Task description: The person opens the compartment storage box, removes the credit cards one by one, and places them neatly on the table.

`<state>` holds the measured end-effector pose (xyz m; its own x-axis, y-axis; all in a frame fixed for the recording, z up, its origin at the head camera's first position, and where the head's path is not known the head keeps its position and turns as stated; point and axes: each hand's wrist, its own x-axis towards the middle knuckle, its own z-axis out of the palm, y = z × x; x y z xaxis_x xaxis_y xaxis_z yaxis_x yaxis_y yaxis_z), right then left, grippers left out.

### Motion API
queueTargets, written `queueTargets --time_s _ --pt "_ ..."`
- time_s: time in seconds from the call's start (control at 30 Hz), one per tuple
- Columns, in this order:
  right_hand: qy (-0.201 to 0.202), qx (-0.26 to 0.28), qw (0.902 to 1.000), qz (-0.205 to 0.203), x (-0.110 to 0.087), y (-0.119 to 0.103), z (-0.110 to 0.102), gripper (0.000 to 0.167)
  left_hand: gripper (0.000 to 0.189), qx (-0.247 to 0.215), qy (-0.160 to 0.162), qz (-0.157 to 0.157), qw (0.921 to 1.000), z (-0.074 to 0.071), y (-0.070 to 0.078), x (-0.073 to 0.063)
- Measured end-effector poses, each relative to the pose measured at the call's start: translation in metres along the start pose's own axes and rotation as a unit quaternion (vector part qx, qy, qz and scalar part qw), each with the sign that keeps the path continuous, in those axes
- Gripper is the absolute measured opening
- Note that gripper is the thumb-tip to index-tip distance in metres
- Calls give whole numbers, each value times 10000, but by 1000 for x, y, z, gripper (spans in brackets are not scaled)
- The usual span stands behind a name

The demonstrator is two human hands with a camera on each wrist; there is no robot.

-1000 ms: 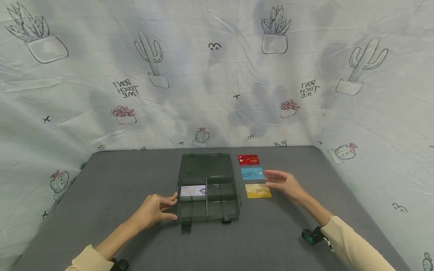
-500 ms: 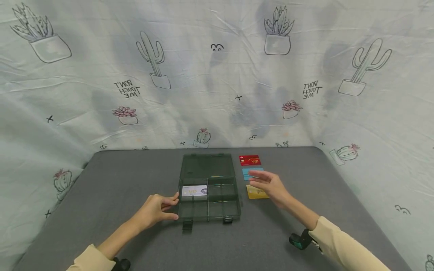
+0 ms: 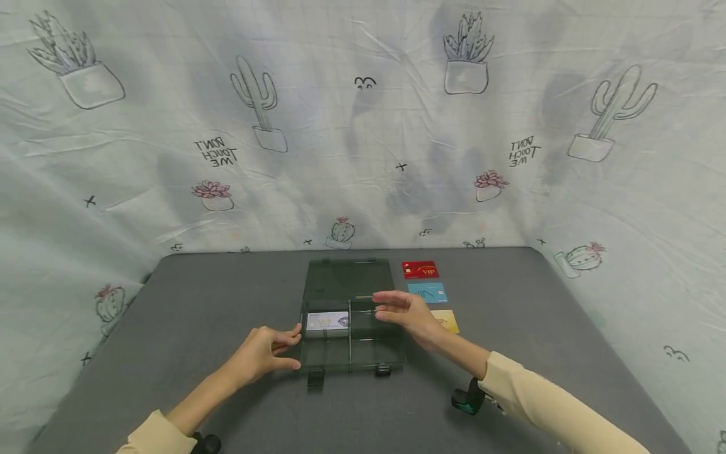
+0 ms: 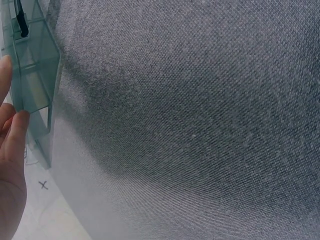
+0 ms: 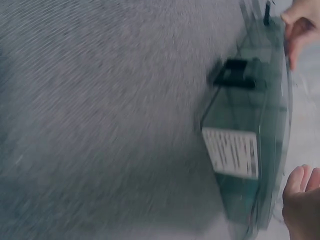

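A dark green see-through plastic compartment box (image 3: 365,350) lies on the grey table with its lid (image 3: 346,277) folded back. A white VIP card (image 3: 327,321) is in its upper left compartment. My left hand (image 3: 258,356) touches the box's left side with thumb and fingertips spread apart. Over the upper right compartment hovers my right hand (image 3: 411,318), fingers extended and nothing between them. Right of the box lie a red VIP card (image 3: 420,270), a blue card (image 3: 428,292) and a yellow card (image 3: 445,320). My right hand partly covers the yellow card.
The grey cloth-covered table (image 3: 227,284) ends at a white curtain (image 3: 317,176) printed with cacti. Two latches, one of them a left latch (image 3: 316,378), stick out at the box's front. A white label (image 5: 231,152) shows on the box in the right wrist view.
My right hand has moved left from beside the blue and yellow cards to above the box's right side. The left hand stays at the box and the cards lie as before.
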<state>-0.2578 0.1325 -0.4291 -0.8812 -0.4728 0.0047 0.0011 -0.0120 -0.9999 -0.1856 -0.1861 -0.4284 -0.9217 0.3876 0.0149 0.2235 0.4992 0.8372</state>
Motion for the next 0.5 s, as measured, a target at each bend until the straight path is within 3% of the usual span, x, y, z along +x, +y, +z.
queueTargets --time_s 0.5 --pt "-320 -388 9987 123 21 6 37 37 52 42 -8 9 10000 1 2 -1"
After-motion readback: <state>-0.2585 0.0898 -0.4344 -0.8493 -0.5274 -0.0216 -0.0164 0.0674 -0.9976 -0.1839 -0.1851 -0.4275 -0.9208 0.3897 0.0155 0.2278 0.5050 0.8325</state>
